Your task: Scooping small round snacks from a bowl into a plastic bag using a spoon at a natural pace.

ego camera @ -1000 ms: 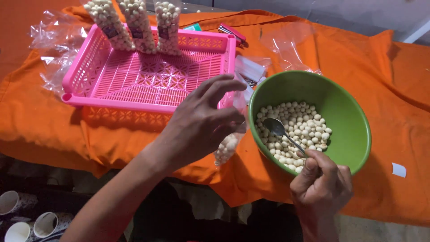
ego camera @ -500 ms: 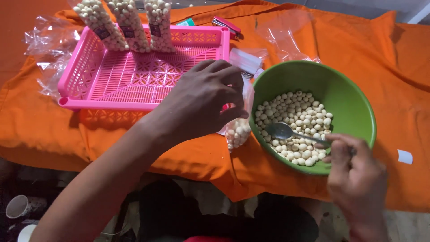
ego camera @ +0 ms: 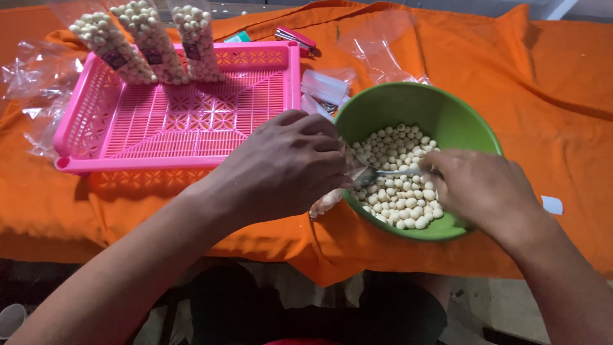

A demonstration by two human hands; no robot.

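Head view: right hand (ego camera: 485, 191) is closed around the handle of a metal spoon (ego camera: 377, 174); its bowl has moved from the middle of the heap to the bowl's near-left rim. Left hand (ego camera: 287, 163) is curled shut on a clear bag (ego camera: 327, 201), now raised against that rim, so spoon and bag mouth meet. Pale round balls (ego camera: 402, 166) fill the green bowl (ego camera: 447, 108). Filled bags (ego camera: 153, 41) stand in the pink tray (ego camera: 172, 121) on the orange cloth (ego camera: 562, 96).

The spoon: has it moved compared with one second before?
Yes. The spoon went from the middle of the green bowl to its left rim, toward the left hand.
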